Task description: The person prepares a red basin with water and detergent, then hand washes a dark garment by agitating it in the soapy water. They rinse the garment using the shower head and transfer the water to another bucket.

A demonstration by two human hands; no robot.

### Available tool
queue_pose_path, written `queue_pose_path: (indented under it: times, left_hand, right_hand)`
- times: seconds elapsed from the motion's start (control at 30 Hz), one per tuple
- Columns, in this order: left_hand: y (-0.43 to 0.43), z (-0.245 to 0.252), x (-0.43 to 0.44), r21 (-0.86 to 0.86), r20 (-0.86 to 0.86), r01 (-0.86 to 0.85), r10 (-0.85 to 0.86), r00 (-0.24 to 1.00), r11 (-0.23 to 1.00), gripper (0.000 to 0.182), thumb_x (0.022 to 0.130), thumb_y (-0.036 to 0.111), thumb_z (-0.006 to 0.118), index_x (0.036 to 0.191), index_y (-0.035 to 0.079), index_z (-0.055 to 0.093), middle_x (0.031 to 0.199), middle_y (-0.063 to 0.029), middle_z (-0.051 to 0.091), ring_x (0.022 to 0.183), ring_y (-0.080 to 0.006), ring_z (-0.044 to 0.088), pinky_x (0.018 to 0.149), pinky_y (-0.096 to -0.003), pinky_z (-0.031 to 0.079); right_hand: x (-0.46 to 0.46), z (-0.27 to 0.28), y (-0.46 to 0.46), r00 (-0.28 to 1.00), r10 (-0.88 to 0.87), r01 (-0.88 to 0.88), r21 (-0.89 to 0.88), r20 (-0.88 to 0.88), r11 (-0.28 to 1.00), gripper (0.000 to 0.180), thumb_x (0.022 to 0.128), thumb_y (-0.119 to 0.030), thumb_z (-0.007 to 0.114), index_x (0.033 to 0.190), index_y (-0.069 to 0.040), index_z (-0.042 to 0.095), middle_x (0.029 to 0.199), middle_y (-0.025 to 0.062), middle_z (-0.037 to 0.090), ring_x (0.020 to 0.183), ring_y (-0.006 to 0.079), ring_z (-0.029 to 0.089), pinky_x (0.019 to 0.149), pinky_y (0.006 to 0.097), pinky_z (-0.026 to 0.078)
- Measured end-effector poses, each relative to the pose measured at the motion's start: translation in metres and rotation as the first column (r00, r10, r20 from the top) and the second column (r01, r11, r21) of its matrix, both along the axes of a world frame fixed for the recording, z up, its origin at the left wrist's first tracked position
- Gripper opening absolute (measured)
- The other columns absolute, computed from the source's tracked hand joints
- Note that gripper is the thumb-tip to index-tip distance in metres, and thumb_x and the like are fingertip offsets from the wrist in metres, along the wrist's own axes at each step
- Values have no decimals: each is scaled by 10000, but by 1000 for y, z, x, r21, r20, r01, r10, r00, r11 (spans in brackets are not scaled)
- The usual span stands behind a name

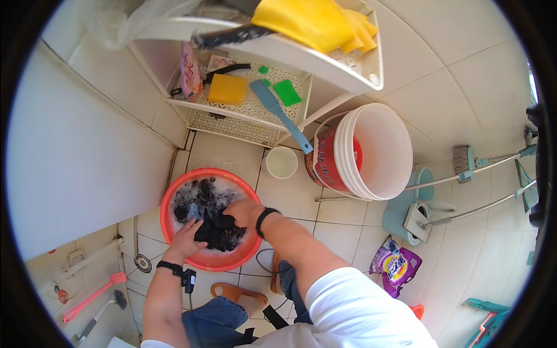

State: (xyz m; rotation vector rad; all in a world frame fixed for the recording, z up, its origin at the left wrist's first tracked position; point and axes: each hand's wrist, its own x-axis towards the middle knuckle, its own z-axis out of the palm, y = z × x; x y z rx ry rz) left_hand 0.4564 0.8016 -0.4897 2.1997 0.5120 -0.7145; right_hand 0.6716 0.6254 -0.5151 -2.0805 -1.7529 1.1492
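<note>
A red plastic basin [165, 213] stands on the tiled floor, holding sudsy water and soaked black cloth [209, 217]. My left hand [186, 238] is at the basin's lower left, fingers spread against the cloth; whether it pinches any is unclear. On the right side of the basin, my right hand [242, 212] has its fingers curled down at the dark cloth, and the fingertips are partly hidden. A small bluish patch shows among the suds near my left fingertips. Black bands circle both wrists, with a small device on the left one.
Behind the basin is a white shelf rack [226, 114] holding a blue-handled brush [278, 108] and yellow soap [227, 89]. A small white tub [281, 162] and large bucket [383, 152] stand right of it, mops and a purple detergent bag [397, 265] farther right. A cable hangs near my feet.
</note>
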Motion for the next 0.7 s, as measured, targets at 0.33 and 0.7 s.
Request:
queue_pose_path:
  times: [0.33,0.7]
  left_hand:
    - [-5,141,-67,-15,253,-365,356,899,931,25,835,37,680,843,38,704,957,-126,718,940,-266,681,845,-348,523]
    - [9,365,-133,183,249,-492,444,861,851,74,756,87,757,777,54,695,919,-114,716,908,-280,679,817,-366,523]
  right_hand:
    - [50,129,-158,984,137,-98,-291,117,952,175,793,-190,577,827,-113,730,883,141,707,862,339,674,754,451,538]
    - [23,392,-251,966,-207,217,-50,158,975,189,821,-182,644,997,-168,713,971,58,689,899,295,661,751,410,550]
